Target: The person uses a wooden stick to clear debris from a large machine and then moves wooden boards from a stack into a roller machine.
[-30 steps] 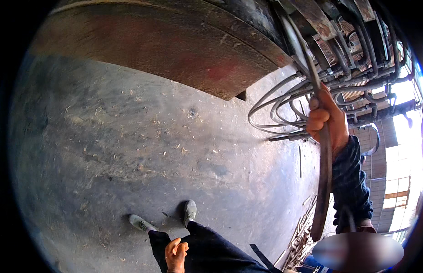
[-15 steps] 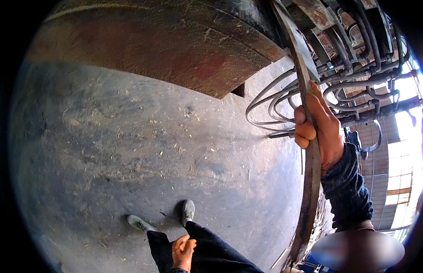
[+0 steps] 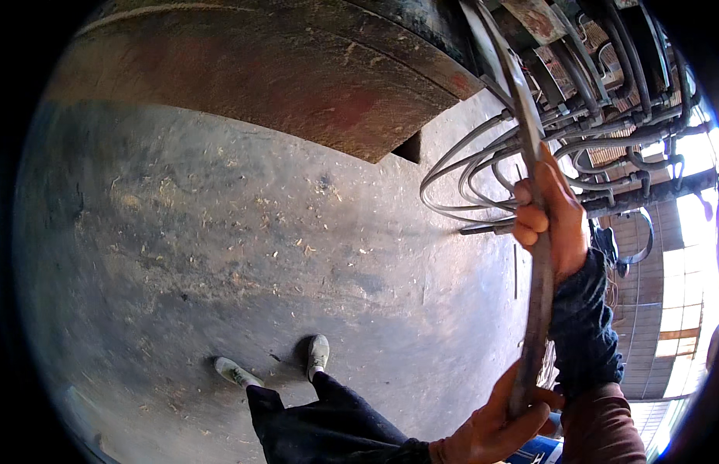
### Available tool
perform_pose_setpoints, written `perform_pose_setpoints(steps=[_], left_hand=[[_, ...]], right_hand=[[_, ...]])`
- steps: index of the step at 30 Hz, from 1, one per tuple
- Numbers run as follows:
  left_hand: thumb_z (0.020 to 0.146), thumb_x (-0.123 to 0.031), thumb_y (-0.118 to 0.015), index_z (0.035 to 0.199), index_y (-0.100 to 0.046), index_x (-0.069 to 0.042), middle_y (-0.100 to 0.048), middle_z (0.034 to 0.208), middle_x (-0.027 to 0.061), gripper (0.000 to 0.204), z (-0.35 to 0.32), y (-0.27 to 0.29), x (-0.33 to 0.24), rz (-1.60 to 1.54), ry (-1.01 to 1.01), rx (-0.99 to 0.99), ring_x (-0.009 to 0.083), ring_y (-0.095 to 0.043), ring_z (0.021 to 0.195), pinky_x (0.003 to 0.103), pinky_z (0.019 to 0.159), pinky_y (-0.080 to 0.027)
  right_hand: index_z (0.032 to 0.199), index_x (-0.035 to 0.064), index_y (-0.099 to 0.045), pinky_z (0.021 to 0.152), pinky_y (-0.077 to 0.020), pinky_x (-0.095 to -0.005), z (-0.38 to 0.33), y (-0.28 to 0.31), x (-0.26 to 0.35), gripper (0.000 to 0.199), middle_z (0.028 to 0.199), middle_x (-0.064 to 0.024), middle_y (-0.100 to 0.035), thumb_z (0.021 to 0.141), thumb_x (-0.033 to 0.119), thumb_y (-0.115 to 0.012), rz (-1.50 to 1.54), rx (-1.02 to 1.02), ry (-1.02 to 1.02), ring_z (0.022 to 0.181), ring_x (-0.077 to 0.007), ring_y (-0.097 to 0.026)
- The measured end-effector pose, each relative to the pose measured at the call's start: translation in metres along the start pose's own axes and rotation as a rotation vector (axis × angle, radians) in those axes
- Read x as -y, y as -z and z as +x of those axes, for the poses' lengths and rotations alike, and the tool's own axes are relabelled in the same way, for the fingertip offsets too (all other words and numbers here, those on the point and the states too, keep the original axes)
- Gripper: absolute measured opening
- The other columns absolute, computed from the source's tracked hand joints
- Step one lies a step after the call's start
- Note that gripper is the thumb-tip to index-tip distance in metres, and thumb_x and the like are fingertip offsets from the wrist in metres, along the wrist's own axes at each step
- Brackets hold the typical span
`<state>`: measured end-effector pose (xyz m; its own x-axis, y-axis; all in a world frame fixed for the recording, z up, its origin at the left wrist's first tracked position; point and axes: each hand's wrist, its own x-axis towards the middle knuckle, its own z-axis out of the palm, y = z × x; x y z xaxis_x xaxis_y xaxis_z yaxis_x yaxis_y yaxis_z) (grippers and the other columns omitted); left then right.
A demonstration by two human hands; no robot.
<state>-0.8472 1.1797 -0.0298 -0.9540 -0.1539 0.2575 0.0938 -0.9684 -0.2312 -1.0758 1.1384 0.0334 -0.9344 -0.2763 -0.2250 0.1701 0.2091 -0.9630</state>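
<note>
While both hands hold: long metal bar (image 3: 529, 232)
Right hand (image 3: 556, 224): closed on bar, 2 o'clock
Left hand (image 3: 491, 429): closed on bar's low end, 5 o'clock

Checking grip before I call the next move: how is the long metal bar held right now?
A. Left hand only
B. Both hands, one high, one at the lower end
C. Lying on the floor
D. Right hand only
B: the right hand grips the long metal bar high up, and the left hand holds its lower end.

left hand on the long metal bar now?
Touching. Head view: left hand wraps the long flat metal bar's lower end.
</note>
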Motion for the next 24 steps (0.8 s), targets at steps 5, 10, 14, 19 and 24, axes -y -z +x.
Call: perform_pose_setpoints(steps=[5, 10, 14, 19, 24], left_hand=[[0.107, -0.003, -0.044, 0.160, -0.016, -0.031, -0.048, 0.072, -0.0006, 0.066, 0.005, -0.011, -0.020, -0.413, 0.168, -0.048, 0.0123, -0.055, 0.069, 0.033, 0.070, -0.054], [0.105, -0.003, -0.046, 0.161, -0.014, -0.028, -0.039, 0.065, -0.0025, 0.069, -0.008, -0.010, -0.022, -0.660, 0.160, 0.033, 0.0085, -0.041, 0.057, 0.031, 0.061, -0.044], [0.100, 0.005, -0.050, 0.162, -0.010, -0.018, -0.050, 0.074, -0.0004, 0.078, -0.006, -0.016, -0.032, 0.030, -0.037, 0.067, 0.0104, -0.052, 0.065, 0.032, 0.065, -0.049], [0.098, 0.002, -0.052, 0.160, -0.007, -0.006, -0.061, 0.090, 0.0066, 0.077, -0.005, -0.022, -0.064, 0.573, -0.216, 0.011, 0.0163, -0.060, 0.073, 0.035, 0.069, -0.052], [0.096, 0.001, -0.057, 0.160, -0.007, -0.003, -0.065, 0.098, 0.0118, 0.081, -0.008, -0.019, -0.072, 0.870, -0.465, -0.024, 0.0188, -0.065, 0.080, 0.035, 0.071, -0.055]], right_hand=[[0.158, 0.0218, -0.030, 0.042, -0.0431, -0.0212, 0.003, 0.000, 0.001, 0.051, 0.088, -0.0069, -0.053, 0.109, 0.031, -0.043, 0.128, 0.106, 0.003, 0.050, -0.0043, -0.043], [0.154, 0.0235, -0.036, 0.042, -0.0449, -0.0213, 0.007, -0.021, 0.003, 0.049, 0.087, -0.0045, -0.056, 0.107, 0.034, -0.047, 0.049, 0.067, -0.043, 0.051, -0.0050, -0.049], [0.151, 0.0243, -0.039, 0.044, -0.0461, -0.0218, 0.011, -0.016, 0.008, 0.047, 0.089, -0.0023, -0.058, 0.107, 0.036, -0.049, 0.028, 0.088, -0.072, 0.052, -0.0048, -0.050], [0.124, 0.0110, -0.054, 0.043, -0.0445, -0.0220, 0.016, -0.019, 0.003, 0.030, 0.088, -0.0015, -0.058, 0.107, 0.036, -0.049, 0.231, 0.143, -0.112, 0.053, -0.0039, -0.051], [0.112, 0.0085, -0.056, 0.041, -0.0370, -0.0221, 0.022, -0.024, 0.007, 0.025, 0.077, 0.0005, -0.057, 0.110, 0.031, -0.044, 0.377, 0.464, -0.136, 0.048, -0.0033, -0.046]])
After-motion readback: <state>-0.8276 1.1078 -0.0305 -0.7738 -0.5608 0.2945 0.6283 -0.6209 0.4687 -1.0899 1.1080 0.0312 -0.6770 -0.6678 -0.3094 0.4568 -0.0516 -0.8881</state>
